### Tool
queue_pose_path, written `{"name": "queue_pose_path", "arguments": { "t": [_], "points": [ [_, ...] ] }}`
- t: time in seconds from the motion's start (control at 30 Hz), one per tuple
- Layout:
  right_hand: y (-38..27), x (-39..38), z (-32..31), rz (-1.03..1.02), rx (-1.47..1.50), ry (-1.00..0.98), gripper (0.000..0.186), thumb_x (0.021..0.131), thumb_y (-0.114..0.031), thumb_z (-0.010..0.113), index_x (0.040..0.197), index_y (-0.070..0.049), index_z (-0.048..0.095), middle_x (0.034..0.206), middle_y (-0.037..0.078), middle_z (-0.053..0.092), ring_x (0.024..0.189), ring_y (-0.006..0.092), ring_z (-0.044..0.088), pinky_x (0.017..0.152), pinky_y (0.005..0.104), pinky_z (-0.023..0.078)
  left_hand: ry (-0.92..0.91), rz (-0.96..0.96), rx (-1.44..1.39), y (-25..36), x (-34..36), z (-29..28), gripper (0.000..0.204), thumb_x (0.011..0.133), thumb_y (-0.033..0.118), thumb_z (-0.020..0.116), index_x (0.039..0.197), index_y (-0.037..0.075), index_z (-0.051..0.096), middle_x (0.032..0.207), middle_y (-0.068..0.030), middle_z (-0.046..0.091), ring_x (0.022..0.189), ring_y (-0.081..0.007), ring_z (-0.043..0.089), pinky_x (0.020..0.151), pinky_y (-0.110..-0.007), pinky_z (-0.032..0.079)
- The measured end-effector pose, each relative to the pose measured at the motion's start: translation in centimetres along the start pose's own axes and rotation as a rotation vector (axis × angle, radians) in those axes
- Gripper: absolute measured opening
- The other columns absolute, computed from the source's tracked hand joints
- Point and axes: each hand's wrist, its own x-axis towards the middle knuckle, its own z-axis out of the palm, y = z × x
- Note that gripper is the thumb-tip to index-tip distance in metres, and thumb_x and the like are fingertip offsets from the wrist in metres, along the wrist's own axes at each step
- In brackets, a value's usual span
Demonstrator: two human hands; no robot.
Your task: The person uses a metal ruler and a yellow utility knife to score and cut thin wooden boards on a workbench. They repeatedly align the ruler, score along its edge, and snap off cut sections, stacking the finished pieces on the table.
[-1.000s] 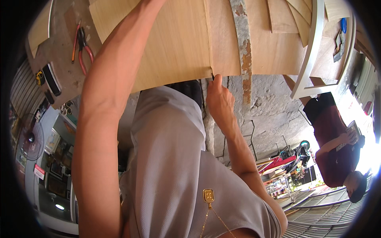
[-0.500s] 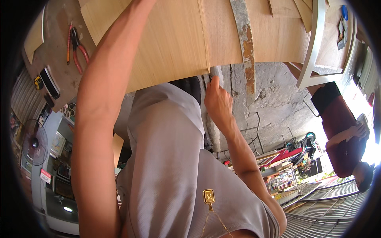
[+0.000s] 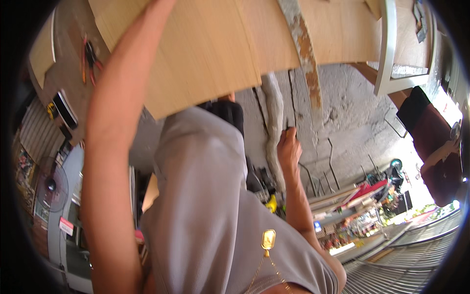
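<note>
My right hand (image 3: pixel 290 147) is closed, its contents, if any, unclear, apart from the plywood sheet (image 3: pixel 205 54) ahead. I seem between strokes; another would call for reaching the sheet's near edge.

On my feed, a brown worktable (image 3: pixel 70 68) carries a pale plywood sheet (image 3: pixel 196 49). Left of that sheet I see red-handled pliers (image 3: pixel 90 55), an orange pencil-like stick (image 3: pixel 83 71), a dark rectangular device (image 3: pixel 65 109); more plywood (image 3: pixel 279 39) lies to its right.
</note>
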Motion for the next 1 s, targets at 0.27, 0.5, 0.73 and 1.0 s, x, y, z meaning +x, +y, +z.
{"name": "queue_pose_path", "arguments": {
  "t": [0.27,0.5,0.73,1.0],
  "points": [
    [-14.1,4.9,-4.9,-0.421,0.337,0.268,0.022,0.099,-0.018,0.055,0.117,-0.007,0.053,0.081,0.023,0.068,0.067,0.0418,0.067,0.055,0.0500,0.052,0.095,0.056,-0.046,0.6,0.8,0.4,0.038,0.073,0.046,0.082,0.077,0.014,0.064,0.103,-0.0060,0.063,0.107,-0.0313,0.053,0.097,-0.051,0.036],
    [-15.0,6.6,-6.0,-0.413,0.231,0.181,0.027,0.100,-0.017,0.055,0.124,-0.005,0.051,0.075,0.025,0.067,0.066,0.0456,0.065,0.054,0.0514,0.049,0.074,0.018,-0.039,0.2,1.4,0.7,0.037,0.075,0.046,0.081,0.080,0.014,0.064,0.103,-0.0062,0.064,0.107,-0.0306,0.053,0.097,-0.051,0.036],
    [-16.2,7.5,-7.6,-0.403,0.262,0.149,0.027,0.100,-0.017,0.053,0.125,-0.006,0.050,0.070,0.025,0.064,0.066,0.0477,0.063,0.055,0.0541,0.047,0.097,0.080,-0.074,-0.6,3.1,1.0,0.033,0.077,0.041,0.081,0.083,0.013,0.063,0.101,-0.0073,0.063,0.106,-0.0302,0.054,0.096,-0.049,0.037],
    [-16.5,8.4,-7.9,-0.401,0.176,0.098,0.019,0.100,-0.017,0.053,0.115,-0.006,0.051,0.069,0.026,0.064,0.066,0.0484,0.063,0.055,0.0549,0.046,0.102,0.105,-0.095,-0.7,3.1,1.1,0.033,0.076,0.039,0.082,0.082,0.013,0.063,0.098,-0.0065,0.062,0.103,-0.0289,0.054,0.095,-0.048,0.037]
  ]
}}
